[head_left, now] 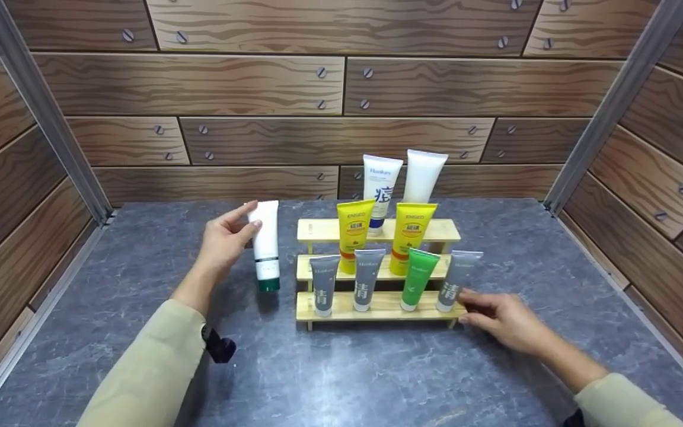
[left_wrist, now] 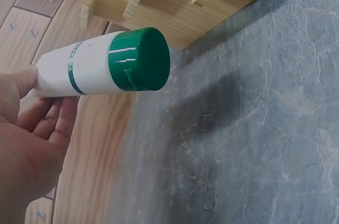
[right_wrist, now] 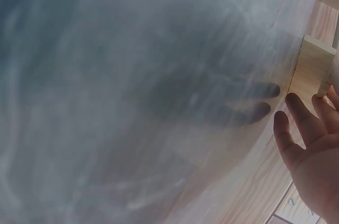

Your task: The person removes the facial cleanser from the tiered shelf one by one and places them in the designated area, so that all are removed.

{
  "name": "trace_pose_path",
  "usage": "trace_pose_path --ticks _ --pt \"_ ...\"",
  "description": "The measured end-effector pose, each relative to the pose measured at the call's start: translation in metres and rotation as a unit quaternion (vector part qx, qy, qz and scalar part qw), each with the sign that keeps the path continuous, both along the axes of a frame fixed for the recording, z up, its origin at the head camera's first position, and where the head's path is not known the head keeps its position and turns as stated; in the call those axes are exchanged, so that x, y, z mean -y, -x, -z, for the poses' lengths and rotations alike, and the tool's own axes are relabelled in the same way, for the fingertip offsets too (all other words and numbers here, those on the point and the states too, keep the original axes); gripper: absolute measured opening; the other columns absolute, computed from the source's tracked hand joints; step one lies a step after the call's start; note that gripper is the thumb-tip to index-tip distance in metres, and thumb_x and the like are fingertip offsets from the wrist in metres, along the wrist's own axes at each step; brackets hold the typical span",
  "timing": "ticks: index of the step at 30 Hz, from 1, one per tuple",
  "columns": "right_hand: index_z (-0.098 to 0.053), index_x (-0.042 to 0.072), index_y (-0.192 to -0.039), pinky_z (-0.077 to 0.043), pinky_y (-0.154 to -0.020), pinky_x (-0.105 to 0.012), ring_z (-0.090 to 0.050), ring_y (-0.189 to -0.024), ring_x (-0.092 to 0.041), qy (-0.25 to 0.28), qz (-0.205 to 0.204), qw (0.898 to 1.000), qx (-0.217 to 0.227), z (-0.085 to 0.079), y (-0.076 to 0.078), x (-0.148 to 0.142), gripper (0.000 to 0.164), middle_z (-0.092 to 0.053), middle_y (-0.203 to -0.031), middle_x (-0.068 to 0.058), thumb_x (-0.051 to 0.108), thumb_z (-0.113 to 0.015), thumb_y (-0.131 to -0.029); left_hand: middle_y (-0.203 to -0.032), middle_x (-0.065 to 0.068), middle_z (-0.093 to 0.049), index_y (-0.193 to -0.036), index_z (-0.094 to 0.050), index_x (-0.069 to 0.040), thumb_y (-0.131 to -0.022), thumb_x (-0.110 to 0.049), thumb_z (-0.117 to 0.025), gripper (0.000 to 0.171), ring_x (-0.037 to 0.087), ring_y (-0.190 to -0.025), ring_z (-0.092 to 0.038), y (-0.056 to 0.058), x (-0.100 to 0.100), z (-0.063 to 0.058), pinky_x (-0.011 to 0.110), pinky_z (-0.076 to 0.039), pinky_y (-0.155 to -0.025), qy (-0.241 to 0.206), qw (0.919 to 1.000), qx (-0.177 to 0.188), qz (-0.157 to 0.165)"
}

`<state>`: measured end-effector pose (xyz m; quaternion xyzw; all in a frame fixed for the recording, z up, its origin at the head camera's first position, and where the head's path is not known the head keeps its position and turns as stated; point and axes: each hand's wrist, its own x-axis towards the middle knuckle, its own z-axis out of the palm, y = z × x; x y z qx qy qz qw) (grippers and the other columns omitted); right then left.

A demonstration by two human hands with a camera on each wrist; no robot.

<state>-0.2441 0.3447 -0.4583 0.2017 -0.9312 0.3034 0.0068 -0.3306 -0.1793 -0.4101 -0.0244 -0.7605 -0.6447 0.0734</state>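
My left hand (head_left: 226, 240) pinches a white squeeze tube with a green cap (head_left: 267, 246) near its upper end, cap downward, left of a stepped wooden display rack (head_left: 377, 316). In the left wrist view the tube (left_wrist: 92, 65) hangs above the table, its shadow below. My right hand (head_left: 507, 320) holds the right end of the rack's lowest step between thumb and fingers. Beside those fingers, on that step, stands a grey tube (head_left: 459, 281). In the right wrist view part of the right hand (right_wrist: 318, 166) is cut off at the wood's corner.
The lowest step also carries a green tube (head_left: 420, 279) and two more grey tubes (head_left: 324, 284). Two yellow tubes (head_left: 354, 234) stand on the middle step; a white-and-blue tube (head_left: 382, 184) and a white tube (head_left: 424, 178) stand behind. Wood-patterned walls (head_left: 258, 139) enclose the grey tabletop (head_left: 341, 379).
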Motion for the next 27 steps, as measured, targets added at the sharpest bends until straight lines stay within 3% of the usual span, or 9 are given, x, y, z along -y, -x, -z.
trace_pose_path --ticks 12,20,27 --pt "-0.071 0.000 -0.134 -0.042 -0.110 -0.063 -0.061 -0.129 -0.046 -0.004 0.004 1.000 -0.003 0.002 -0.002 0.000 0.052 -0.064 -0.141 -0.022 0.034 -0.079 -0.096 -0.152 0.016 -0.058 -0.154 -0.057 -0.009 -0.107 -0.011 -0.066 0.048 0.029 -0.119 -0.067 0.010 -0.005 0.027 0.034 -0.061 -0.090 0.004 0.9999 0.013 -0.003" --pt "-0.070 0.001 -0.135 -0.042 -0.110 -0.063 -0.061 -0.130 -0.046 -0.001 0.005 1.000 0.001 0.000 0.000 0.001 0.052 -0.063 -0.142 -0.022 0.034 -0.079 -0.096 -0.141 0.023 -0.065 -0.153 -0.058 -0.009 -0.107 -0.010 -0.066 0.047 0.027 -0.113 -0.069 0.016 -0.009 0.040 0.033 -0.061 -0.087 -0.022 0.9992 0.032 -0.013" --pt "-0.070 0.002 -0.135 -0.042 -0.110 -0.063 -0.060 -0.130 -0.047 0.002 0.003 1.000 0.003 -0.001 0.000 0.000 0.052 -0.062 -0.143 -0.022 0.035 -0.079 -0.096 -0.146 0.022 -0.062 -0.153 -0.057 -0.008 -0.107 -0.011 -0.066 0.048 0.029 -0.118 -0.067 0.020 -0.015 0.044 0.036 -0.060 -0.092 -0.013 0.9992 0.036 -0.014"
